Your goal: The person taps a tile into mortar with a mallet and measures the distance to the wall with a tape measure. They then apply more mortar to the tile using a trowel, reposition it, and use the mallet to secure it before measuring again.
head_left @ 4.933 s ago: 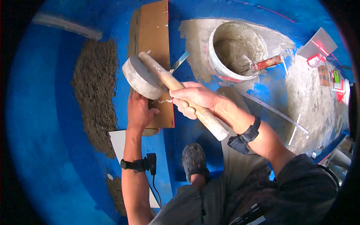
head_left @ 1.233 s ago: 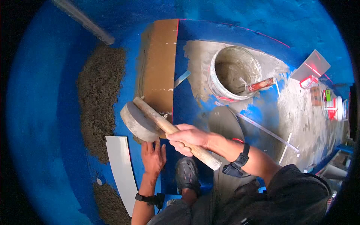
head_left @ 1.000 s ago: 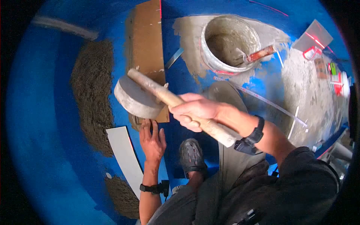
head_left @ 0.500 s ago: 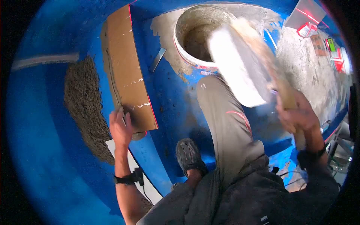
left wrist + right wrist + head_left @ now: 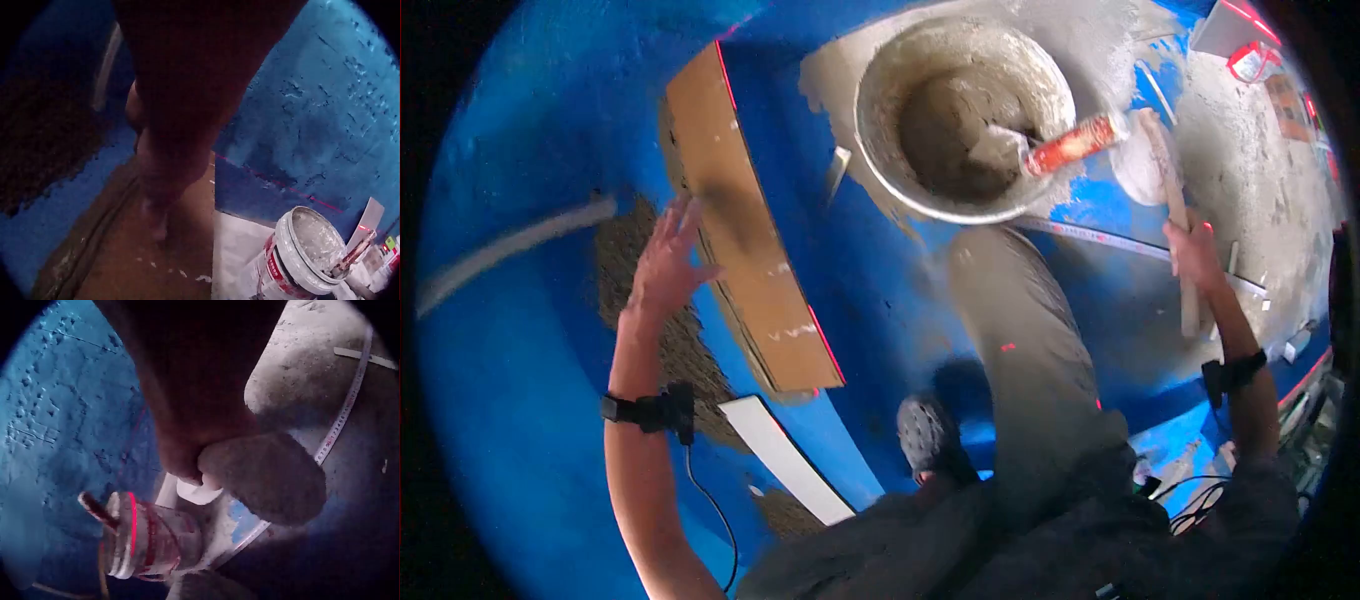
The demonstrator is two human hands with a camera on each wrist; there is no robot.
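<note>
Along the left side lies a long brown board (image 5: 750, 240) with grey mortar at its left edge. My left hand (image 5: 665, 265), fingers spread, is over that edge, its shadow falling on the board; the left wrist view shows the hand (image 5: 172, 156) dark above the brown surface (image 5: 119, 269). To the right of the bucket, my right hand (image 5: 1195, 255) grips the wooden handle (image 5: 1188, 305) of a mallet, whose pale head (image 5: 1140, 172) points away from me. In the right wrist view the hand (image 5: 194, 440) is dark, partly covering the mallet.
A bucket (image 5: 868, 150) of grey mortar holds a red-handled tool (image 5: 1075, 147). A measuring tape (image 5: 1100, 238) lies behind my knee. Rough mortar (image 5: 625, 250) and a white strip (image 5: 785, 455) are at the left; a small metal piece (image 5: 838, 172) lies between board and bucket.
The mallet has moved from above the board's near end to the right of the bucket, still in my right hand. My left hand has moved forward along the board's left edge.
</note>
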